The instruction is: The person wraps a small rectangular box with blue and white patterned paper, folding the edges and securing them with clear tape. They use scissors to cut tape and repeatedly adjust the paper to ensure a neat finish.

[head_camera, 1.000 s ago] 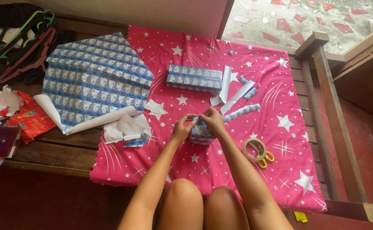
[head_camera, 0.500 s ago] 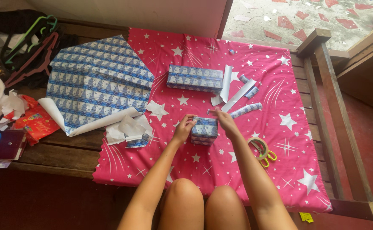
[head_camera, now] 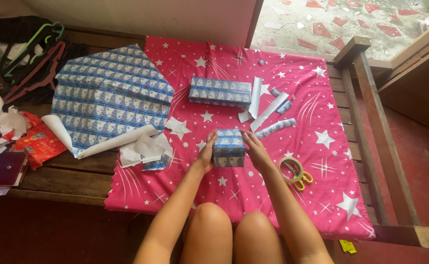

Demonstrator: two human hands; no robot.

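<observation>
A small box wrapped in blue patterned paper (head_camera: 229, 150) stands on the pink star-printed sheet (head_camera: 322, 195), right in front of my knees. My left hand (head_camera: 206, 155) presses against its left side. My right hand (head_camera: 256, 149) grips its right side, fingers reaching to the top edge. A longer box in the same blue wrap (head_camera: 220, 92) lies farther back on the sheet. A roll of clear tape (head_camera: 290, 169) and yellow-handled scissors (head_camera: 300, 177) sit just right of my right hand.
A large sheet of blue patterned paper (head_camera: 110, 98) spreads over the wooden bench (head_camera: 57, 176) at left, with white scraps (head_camera: 146, 146) at its edge. Paper strips (head_camera: 268, 110) lie behind the small box. Clothes hangers (head_camera: 28, 54) and red packaging (head_camera: 38, 142) sit at far left.
The small box was held up between both hands; now it rests upright on the sheet with a hand pressed on each side. The view has shifted slightly.
</observation>
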